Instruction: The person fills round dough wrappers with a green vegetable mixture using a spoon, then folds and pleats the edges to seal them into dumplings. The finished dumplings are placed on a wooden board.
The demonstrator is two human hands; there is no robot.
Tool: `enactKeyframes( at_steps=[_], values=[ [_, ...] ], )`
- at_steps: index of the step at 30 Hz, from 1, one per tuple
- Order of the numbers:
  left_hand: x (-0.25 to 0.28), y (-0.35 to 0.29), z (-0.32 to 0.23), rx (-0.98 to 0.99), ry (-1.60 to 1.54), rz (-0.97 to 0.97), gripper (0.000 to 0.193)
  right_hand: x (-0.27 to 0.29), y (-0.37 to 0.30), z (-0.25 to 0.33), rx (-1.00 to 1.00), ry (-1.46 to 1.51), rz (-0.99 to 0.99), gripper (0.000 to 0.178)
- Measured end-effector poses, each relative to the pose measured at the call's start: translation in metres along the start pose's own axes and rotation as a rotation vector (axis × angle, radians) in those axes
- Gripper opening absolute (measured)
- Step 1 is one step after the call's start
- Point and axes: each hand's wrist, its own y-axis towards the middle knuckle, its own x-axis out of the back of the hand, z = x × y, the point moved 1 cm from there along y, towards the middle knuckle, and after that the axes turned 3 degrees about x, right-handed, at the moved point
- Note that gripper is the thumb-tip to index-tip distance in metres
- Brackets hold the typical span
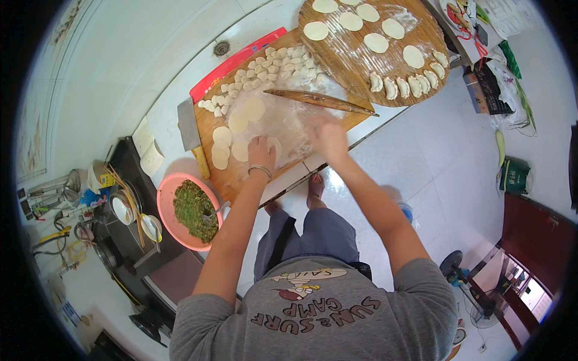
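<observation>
My left hand (262,155), a bangle on its wrist, lies low over the floured wooden board (295,129). Its fingers look spread and touch the edge of a round dough wrapper (274,146). To the right, my right hand (330,139) is smeared by motion above the board's front edge, its fingers unreadable. A tapered wooden rolling pin (322,100) lies across the board just beyond it. Several flat wrappers (221,144) are spread left of my left hand. Small dough pieces (271,65) crowd the far side of the board.
A round wooden board (361,54) at the far right bears wrappers and a row of folded dumplings (403,87). A cleaver (189,129) rests on the board's left edge. Near my left forearm stands a pink bowl (165,207) of chopped green filling (194,210).
</observation>
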Motion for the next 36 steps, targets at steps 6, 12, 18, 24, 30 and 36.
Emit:
enactKeyframes(
  at_steps=[6, 12, 18, 24, 30, 36],
  values=[
    [-0.007, -0.002, -0.003, 0.094, 0.121, 0.064, 0.039, -0.062, -0.038, 0.027, -0.171, 0.031, 0.214, 0.018],
    [-0.018, 0.012, 0.020, 0.282, -0.154, 0.115, 0.027, -0.067, -0.053, 0.035, -0.215, 0.005, 0.189, 0.024],
    [0.013, -0.018, 0.029, 0.210, -0.489, 0.144, 0.017, -0.067, -0.073, 0.051, -0.245, 0.133, 0.135, 0.021],
    [0.085, -0.076, 0.077, 0.303, -1.409, 0.093, 0.020, -0.102, -0.111, 0.092, -0.408, 0.377, 0.291, 0.037],
    [0.189, -0.164, 0.158, 0.305, -1.890, 0.116, 0.033, -0.144, -0.143, 0.180, -0.736, 0.712, 0.598, 0.041],
    [0.227, -0.242, 0.227, 0.383, -1.987, 0.003, 0.034, -0.185, -0.153, 0.224, -0.705, 1.264, 0.404, 0.014]
  ],
)
